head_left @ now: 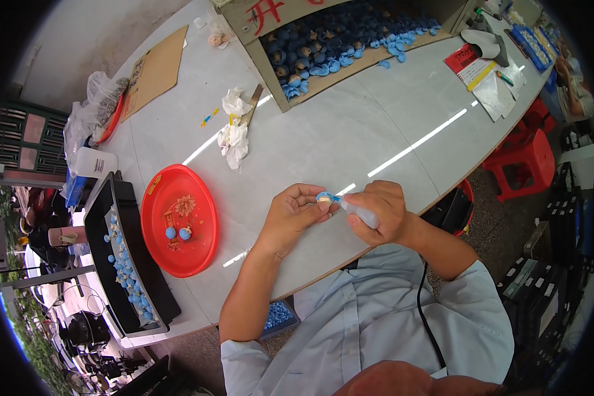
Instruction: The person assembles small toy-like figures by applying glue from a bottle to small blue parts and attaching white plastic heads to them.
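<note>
Over the table (323, 138), hands (289, 216) (385, 212) close together

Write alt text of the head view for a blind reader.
A left hand holds a small blue-and-cream piece; a right hand points a translucent plastic bottle at it. Leftward, a round red plastic tray holds two blue balls.

Tray (201, 198): on table (323, 142) | inside: two balls (185, 233) | just left: bin (133, 231) holding more balls (129, 277) | behind: cardboard sheet (155, 72) | behind-right: tissues (233, 142), farther off box (252, 56) | right: left hand (290, 214), then right hand (379, 211)
</note>
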Action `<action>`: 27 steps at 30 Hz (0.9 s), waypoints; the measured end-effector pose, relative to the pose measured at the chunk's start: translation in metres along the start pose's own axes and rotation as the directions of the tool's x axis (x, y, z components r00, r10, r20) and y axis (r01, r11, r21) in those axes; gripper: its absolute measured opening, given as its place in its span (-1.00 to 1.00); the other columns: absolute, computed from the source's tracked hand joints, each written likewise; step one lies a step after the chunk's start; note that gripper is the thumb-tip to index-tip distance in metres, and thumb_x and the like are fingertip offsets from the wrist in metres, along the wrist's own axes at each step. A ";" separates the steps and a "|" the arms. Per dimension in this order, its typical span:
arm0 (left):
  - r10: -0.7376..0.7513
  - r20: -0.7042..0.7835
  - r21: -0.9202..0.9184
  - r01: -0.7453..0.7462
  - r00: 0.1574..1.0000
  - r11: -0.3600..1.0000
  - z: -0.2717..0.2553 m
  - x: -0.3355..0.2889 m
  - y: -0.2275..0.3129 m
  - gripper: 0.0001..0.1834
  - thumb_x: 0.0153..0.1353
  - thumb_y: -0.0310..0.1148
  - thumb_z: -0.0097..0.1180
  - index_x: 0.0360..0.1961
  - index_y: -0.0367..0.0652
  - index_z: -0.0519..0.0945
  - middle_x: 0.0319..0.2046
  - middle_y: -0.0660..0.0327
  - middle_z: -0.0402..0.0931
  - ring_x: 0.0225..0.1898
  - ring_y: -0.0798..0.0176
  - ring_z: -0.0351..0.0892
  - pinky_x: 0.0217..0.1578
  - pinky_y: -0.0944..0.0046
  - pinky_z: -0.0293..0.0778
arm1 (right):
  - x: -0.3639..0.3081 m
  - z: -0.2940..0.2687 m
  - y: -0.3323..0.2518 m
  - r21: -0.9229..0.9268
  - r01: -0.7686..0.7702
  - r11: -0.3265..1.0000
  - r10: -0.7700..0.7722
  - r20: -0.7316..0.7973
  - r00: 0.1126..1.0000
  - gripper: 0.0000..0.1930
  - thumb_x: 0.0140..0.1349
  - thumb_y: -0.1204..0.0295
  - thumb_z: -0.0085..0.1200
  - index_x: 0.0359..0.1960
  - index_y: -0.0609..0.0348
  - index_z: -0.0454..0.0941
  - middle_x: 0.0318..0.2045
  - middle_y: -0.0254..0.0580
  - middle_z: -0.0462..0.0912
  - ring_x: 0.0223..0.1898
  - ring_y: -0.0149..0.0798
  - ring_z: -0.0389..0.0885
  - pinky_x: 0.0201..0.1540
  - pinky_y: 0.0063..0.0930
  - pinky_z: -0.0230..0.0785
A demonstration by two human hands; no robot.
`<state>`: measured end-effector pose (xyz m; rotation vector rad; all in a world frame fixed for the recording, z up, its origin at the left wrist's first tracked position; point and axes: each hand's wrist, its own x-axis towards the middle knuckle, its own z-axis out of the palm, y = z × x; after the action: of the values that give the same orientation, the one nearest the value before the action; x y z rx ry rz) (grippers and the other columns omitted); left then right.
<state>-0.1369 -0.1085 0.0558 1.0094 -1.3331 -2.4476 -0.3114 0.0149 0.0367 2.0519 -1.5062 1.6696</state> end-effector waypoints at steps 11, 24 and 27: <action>0.007 0.027 0.014 -0.007 1.000 1.000 -0.002 0.001 -0.002 -0.66 0.23 -0.50 0.23 -0.01 -0.37 0.46 -0.13 0.03 0.59 -0.09 0.17 0.66 -0.14 0.35 0.59 | 0.002 0.004 0.002 0.064 -0.030 0.997 0.030 0.009 1.000 -0.75 -0.05 0.52 0.23 -0.28 0.31 0.57 -0.64 -0.15 0.54 -0.71 -0.20 0.46 -0.63 -0.42 0.26; 0.040 0.049 -0.148 -0.032 0.998 0.988 -0.007 0.003 -0.003 -0.59 0.20 -0.52 0.25 0.05 -0.28 0.41 0.02 -0.01 0.54 0.01 0.12 0.61 0.01 0.28 0.54 | -0.004 -0.010 0.001 0.178 -0.155 0.972 0.168 -0.060 0.984 -0.74 0.04 0.50 0.18 -0.20 0.35 0.57 -0.58 -0.12 0.56 -0.68 -0.22 0.46 -0.60 -0.41 0.28; 0.072 0.075 -0.157 -0.060 0.995 0.986 -0.009 0.004 -0.006 -0.59 0.19 -0.53 0.26 0.03 -0.26 0.41 0.05 -0.03 0.52 0.03 0.14 0.59 0.08 0.25 0.52 | -0.003 -0.008 0.002 0.150 -0.091 0.984 0.096 -0.022 0.995 -0.74 0.03 0.51 0.19 -0.21 0.34 0.57 -0.58 -0.13 0.56 -0.68 -0.21 0.45 -0.61 -0.40 0.27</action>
<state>-0.1331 -0.1132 0.0452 0.8249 -1.1582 -2.5201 -0.3175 0.0207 0.0366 2.0465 -1.5353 1.8920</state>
